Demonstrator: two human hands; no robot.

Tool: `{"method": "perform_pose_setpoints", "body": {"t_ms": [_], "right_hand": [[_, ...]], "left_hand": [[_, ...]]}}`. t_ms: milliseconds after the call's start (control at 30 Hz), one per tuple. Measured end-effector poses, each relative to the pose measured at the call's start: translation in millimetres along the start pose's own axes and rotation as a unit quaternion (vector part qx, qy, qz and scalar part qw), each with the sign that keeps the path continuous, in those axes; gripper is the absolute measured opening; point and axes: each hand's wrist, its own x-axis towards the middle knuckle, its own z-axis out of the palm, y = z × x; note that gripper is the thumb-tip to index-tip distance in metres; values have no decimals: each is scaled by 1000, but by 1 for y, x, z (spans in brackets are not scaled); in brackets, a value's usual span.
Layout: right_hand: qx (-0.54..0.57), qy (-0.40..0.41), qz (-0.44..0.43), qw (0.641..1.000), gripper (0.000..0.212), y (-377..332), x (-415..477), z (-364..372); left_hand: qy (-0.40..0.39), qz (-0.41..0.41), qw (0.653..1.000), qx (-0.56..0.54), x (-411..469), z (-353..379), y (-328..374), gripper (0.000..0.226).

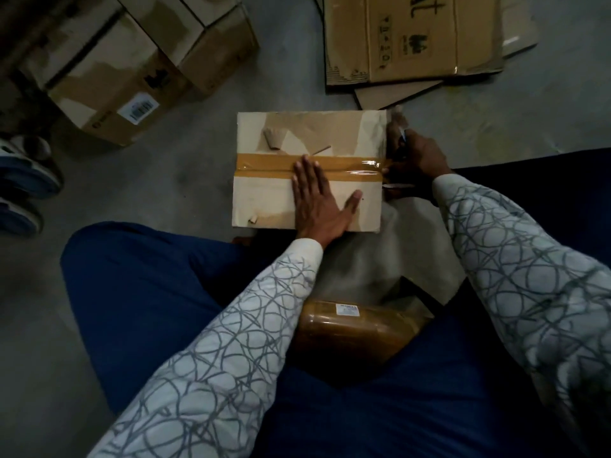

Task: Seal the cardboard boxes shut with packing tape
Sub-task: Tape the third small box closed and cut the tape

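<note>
A small cardboard box [264, 200] lies on the floor in front of my knees. A strip of brown packing tape [264, 165] runs across its top from the left edge to the right edge. My left hand [317, 200] presses flat on the box top, fingers straight, fingertips on the tape. My right hand [416, 157] is at the box's right edge where the shiny tape end hangs over. Its fingers are curled round a thin tool with a white and blue tip [404, 133]; I cannot make out what kind. A brown tape roll [350, 335] rests in my lap.
Taped cardboard boxes [132, 61] are stacked at the upper left. Flattened cardboard sheets [413, 38] lie on the floor at the upper right. Another person's shoes [23, 180] stand at the left edge. Bare concrete floor [165, 193] surrounds the box.
</note>
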Motion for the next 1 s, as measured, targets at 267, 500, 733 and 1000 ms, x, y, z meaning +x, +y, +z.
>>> {"method": "perform_pose_setpoints", "body": {"t_ms": [267,500,733,1000], "right_hand": [[40,16,0,999,121,0,-1,4],[58,28,-37,997,146,21,16,25],[84,-58,-14,995,61,-17,-33,53],[75,-82,-26,993,54,-44,-48,69]], "left_hand": [[-28,3,998,58,-6,20,73,133],[-65,75,987,128,0,9,45,131],[-109,191,916,336,37,-49,-40,120],[188,-179,953,-155,-30,-30,-1,51]]}}
